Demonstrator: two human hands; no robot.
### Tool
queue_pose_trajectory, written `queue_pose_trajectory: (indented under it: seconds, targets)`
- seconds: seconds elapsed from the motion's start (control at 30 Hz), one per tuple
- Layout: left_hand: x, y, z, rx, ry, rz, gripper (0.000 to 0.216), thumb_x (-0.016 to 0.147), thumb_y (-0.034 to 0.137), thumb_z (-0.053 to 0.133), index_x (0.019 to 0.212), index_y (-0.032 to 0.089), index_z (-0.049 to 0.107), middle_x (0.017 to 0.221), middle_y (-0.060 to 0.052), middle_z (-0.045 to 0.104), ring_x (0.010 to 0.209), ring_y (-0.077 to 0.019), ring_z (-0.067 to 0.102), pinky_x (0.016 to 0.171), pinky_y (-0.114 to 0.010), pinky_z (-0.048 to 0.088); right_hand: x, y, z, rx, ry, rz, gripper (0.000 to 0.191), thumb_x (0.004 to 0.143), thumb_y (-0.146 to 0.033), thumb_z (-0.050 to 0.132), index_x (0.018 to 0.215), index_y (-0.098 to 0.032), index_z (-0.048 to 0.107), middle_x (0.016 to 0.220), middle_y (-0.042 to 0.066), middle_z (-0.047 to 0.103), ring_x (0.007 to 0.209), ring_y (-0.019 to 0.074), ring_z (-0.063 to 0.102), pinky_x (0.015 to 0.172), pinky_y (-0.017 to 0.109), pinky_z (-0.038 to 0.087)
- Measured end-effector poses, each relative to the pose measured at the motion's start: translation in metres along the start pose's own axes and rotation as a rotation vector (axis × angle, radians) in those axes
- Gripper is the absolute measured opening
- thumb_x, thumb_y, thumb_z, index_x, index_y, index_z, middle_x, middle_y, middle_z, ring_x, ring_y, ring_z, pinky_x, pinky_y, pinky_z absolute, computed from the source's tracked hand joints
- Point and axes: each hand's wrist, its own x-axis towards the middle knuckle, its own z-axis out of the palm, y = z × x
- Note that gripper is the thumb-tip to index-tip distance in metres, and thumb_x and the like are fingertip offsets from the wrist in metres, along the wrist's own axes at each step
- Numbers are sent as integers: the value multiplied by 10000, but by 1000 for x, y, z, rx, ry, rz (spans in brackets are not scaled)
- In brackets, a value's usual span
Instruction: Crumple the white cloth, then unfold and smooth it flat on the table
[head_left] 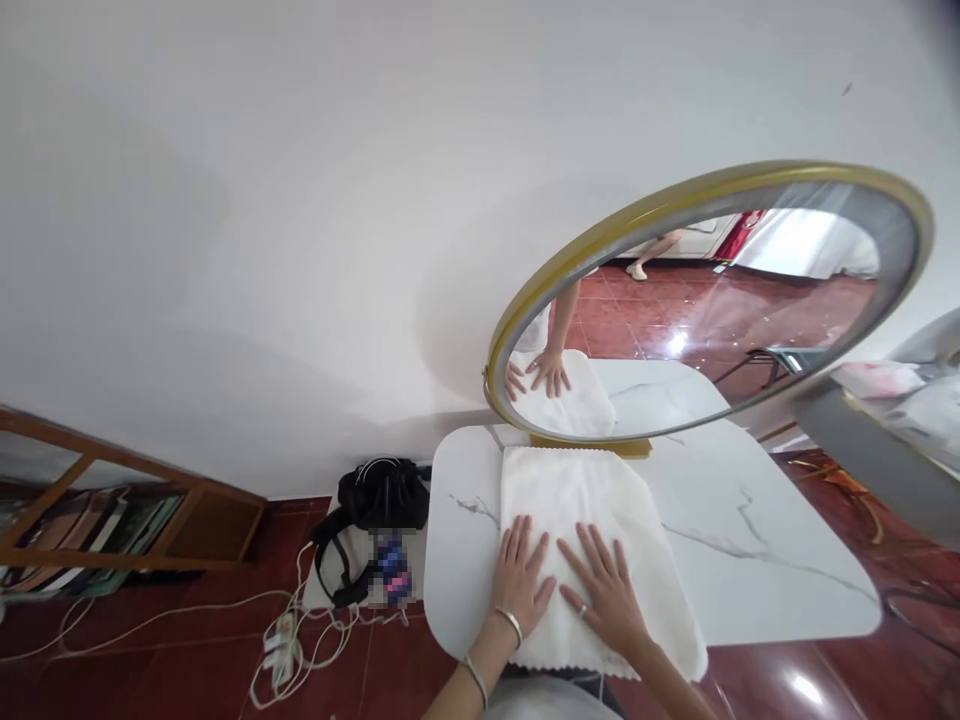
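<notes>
Cloth (pixel 566 485), scallop-edged, was laid flat on the marbled surface (pixel 742 580) under left hand (pixel 523 580) and right hand (pixel 609 598), both spread.

Right of the cloth (pixel 574 490), there is room to pass over the table (pixel 750 585) to its right edge; a narrower lane runs along the left edge. At the far edge the mirror (pixel 709 300) blocks reach, backed by the wall (pixel 300 250).
</notes>
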Motion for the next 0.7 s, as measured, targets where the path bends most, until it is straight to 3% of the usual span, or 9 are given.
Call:
queue_pose_trajectory:
  seconds: [0.13, 0.3, 0.47, 0.6, 0.7]
  targets:
    - [-20, -25, -7, 101, 97, -19, 700, 893, 351, 536, 1505, 286, 202, 1601, -61, 86, 1444, -289, 211, 1124, -433, 305, 17, -23, 12, 49, 24, -72, 636, 921, -515, 442, 1494, -362, 213, 1582, 74, 146, 1431, 340, 197, 1119, 584, 132]
    - [-65, -60, -16, 294, 229, -107, 669, 885, 285, 514, 1497, 269, 243, 1585, -66, 186, 1415, -277, 293, 1096, -408, 331, 41, -64, 24, 173, 31, -231, 658, 916, -545, 432, 1500, -360, 191, 1579, 77, 148, 1434, 348, 178, 1126, 604, 39]
    - [-105, -94, -8, 455, 346, -131, 693, 870, 282, 480, 1507, 254, 209, 1542, -90, 310, 1363, -267, 394, 1001, -393, 428, 55, -98, 39, 292, -17, -377, 717, 882, -559, 482, 1501, -368, 175, 1580, 89, 96, 1429, 381, 167, 1104, 656, -26]
    - [-115, -108, 8, 502, 379, -190, 734, 854, 267, 476, 1511, 284, 151, 1490, -78, 412, 1327, -263, 445, 975, -408, 445, 59, -99, 47, 340, -33, -423, 794, 832, -555, 568, 1500, -366, 184, 1573, 95, 107, 1413, 380, 222, 1120, 642, 28]
    - [-105, -105, 26, 537, 382, -155, 758, 812, 299, 522, 1500, 303, 205, 1440, -59, 484, 1305, -277, 469, 975, -417, 441, 56, -77, 48, 313, 40, -462, 747, 860, -591, 512, 1498, -357, 202, 1562, 92, 173, 1401, 347, 276, 1137, 601, 95]
